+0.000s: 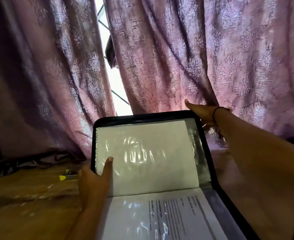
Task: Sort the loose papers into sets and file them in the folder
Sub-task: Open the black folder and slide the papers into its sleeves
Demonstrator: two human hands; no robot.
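Observation:
A black zip folder [210,158] is open in front of me, its upper half raised upright. A clear plastic sleeve [148,153] on that half holds a blank white sheet. The lower half lies toward me with a printed paper [174,215] in another sleeve. My left hand [92,182] grips the folder's left edge, thumb pressed on the front of the sleeve, fingers hidden behind. My right hand [203,113] holds the folder's upper right corner, thumb stretched out above the top edge, fingers mostly hidden behind the cover.
Purple patterned curtains [177,66] hang close behind the folder, with a bright gap [115,84] between them. A brown surface [30,205] spreads to the left, where a small yellow-tipped tool [67,177] lies. Dark cords [30,161] run along its far edge.

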